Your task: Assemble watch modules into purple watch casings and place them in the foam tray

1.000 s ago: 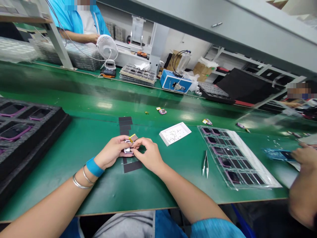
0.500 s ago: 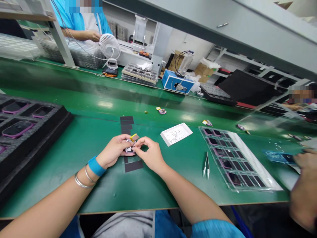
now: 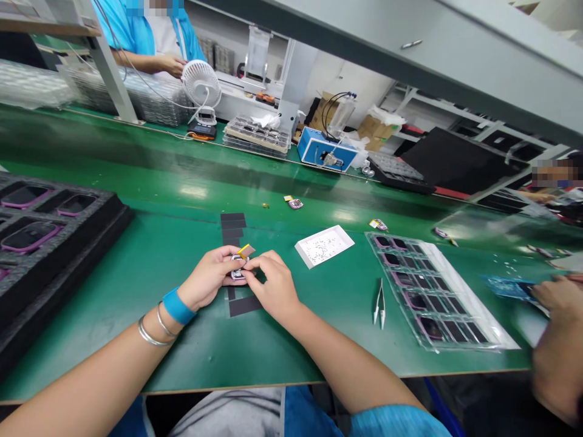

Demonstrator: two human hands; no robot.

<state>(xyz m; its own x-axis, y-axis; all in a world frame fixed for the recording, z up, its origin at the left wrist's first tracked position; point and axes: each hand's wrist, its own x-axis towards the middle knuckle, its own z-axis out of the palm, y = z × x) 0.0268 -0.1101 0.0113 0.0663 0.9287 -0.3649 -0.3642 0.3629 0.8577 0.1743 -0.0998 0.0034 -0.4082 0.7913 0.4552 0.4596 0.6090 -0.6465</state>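
Observation:
My left hand [image 3: 212, 276] is closed around a small purple-rimmed watch case [image 3: 238, 274], its open inner side facing up. A yellow-edged battery [image 3: 246, 250] sticks up from the far end of the case. Thumb and forefinger of my right hand [image 3: 272, 282] come together at the right edge of the case; whatever lies between them is too small to make out. Beneath the hands, black strips [image 3: 245, 306] lie on the green table. To the right are a white tray [image 3: 347, 242] of tiny pieces and a pair of tweezers [image 3: 379, 304].
A black foam tray [image 3: 102, 227] of purple-framed watches stands at left. At right lies a clear plastic tray [image 3: 436, 347] with watch screens. Several watch parts [image 3: 295, 204] rest on the green strip behind. A co-worker's hand [image 3: 558, 294] works at far right; another person sits across, beside a fan [image 3: 201, 84].
My right hand's fingers have shifted slightly at the watch case, while my left hand stays nearly still. The parts on the green strip behind have slid a little left.

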